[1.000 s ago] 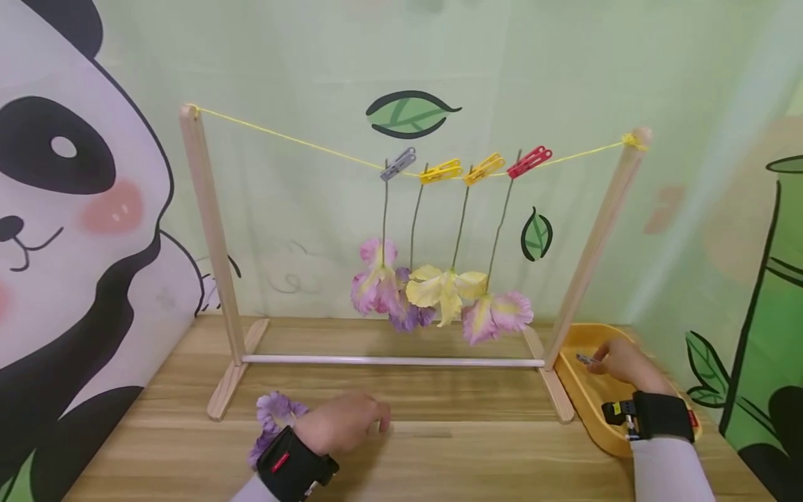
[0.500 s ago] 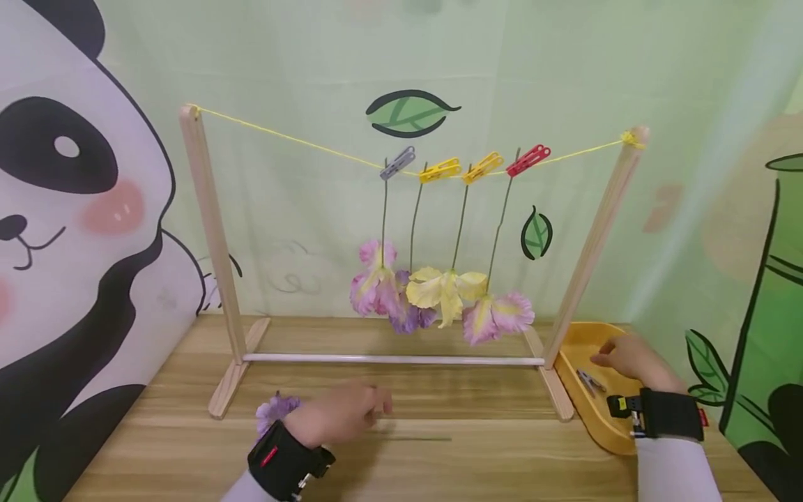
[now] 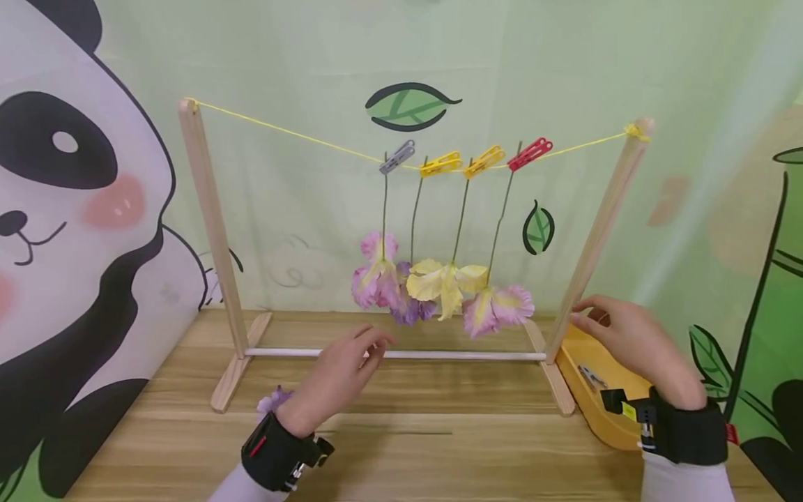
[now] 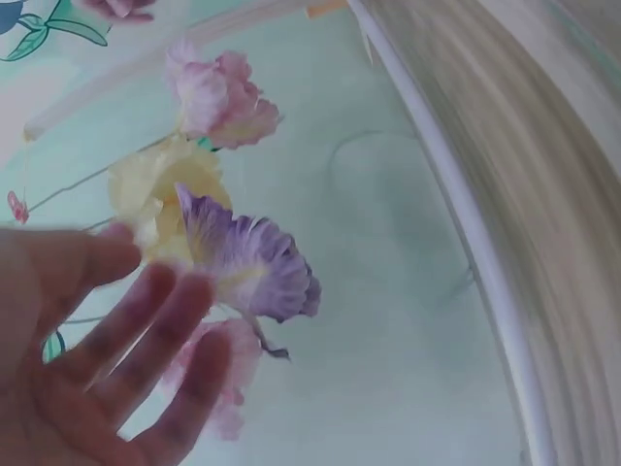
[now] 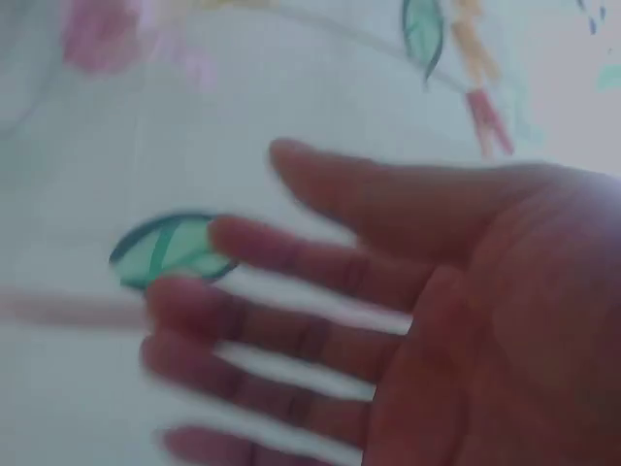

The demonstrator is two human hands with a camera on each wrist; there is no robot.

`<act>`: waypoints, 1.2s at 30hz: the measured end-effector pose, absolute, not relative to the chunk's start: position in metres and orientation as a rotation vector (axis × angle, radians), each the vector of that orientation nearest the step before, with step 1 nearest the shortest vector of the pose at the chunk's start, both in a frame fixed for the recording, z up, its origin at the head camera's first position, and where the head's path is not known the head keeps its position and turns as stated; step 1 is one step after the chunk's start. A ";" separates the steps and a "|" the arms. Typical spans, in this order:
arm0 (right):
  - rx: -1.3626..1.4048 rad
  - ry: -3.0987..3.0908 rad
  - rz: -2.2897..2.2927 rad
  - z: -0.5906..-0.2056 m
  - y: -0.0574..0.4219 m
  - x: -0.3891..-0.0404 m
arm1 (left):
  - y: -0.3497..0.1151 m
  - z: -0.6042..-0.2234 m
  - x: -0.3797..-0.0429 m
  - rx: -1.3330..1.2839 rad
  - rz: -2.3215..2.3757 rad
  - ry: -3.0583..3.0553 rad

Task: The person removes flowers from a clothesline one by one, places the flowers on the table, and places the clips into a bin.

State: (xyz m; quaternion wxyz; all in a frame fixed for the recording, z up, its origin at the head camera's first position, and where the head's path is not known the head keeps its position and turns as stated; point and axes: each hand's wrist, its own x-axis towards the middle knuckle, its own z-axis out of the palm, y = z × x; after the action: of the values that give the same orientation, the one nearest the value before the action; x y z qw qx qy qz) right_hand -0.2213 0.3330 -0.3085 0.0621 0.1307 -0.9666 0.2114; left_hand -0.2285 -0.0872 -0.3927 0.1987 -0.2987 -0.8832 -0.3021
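My left hand (image 3: 339, 366) is above the table, holding nothing, its fingers loosely bent. Below it lies a purple artificial flower (image 3: 274, 399), mostly hidden by the wrist, with its thin stem (image 3: 417, 433) showing to the right. My right hand (image 3: 627, 335) is over the far edge of the yellow tray (image 3: 611, 434), near the rack's right post, with relaxed fingers and nothing held. A grey clothespin (image 3: 592, 377) lies in that tray. From the yellow string (image 3: 282, 131) hang a pink, a purple (image 4: 257, 257), a yellow (image 3: 447, 282) and another pink flower (image 3: 495, 308), stems pinched by clothespins.
A wooden rack with a left post (image 3: 213, 230), right post (image 3: 599, 240) and white bottom bar (image 3: 464, 355) stands on the wooden table (image 3: 502, 453). The grey (image 3: 397, 157), yellow (image 3: 440, 164) and red clothespins (image 3: 530, 154) sit on the string. Behind is a printed cloth (image 3: 301, 63).
My right hand let go of the grey clothespin in the tray, then rose toward the right post. My left hand lifted from beside the lying flower toward the bar.
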 end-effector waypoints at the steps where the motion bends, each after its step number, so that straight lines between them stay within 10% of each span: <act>1: 0.451 -2.899 0.647 -0.308 0.329 -0.221 | -0.087 -0.393 -0.229 -0.802 -0.892 -2.447; 19: 0.764 -2.436 0.857 -0.317 0.268 -0.231 | -0.083 -0.383 -0.239 -0.685 -1.154 -2.253; 36: 0.922 -2.134 0.786 -0.229 0.210 -0.245 | -0.087 -0.331 -0.267 -0.639 -1.225 -2.208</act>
State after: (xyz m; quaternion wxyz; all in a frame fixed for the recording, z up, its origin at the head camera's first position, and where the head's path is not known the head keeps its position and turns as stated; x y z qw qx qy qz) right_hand -0.2448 0.2096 -0.2294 0.3372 0.3537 -0.8187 0.3016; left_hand -0.2672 -0.0872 -0.3307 0.2655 -0.2365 -0.8173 -0.4534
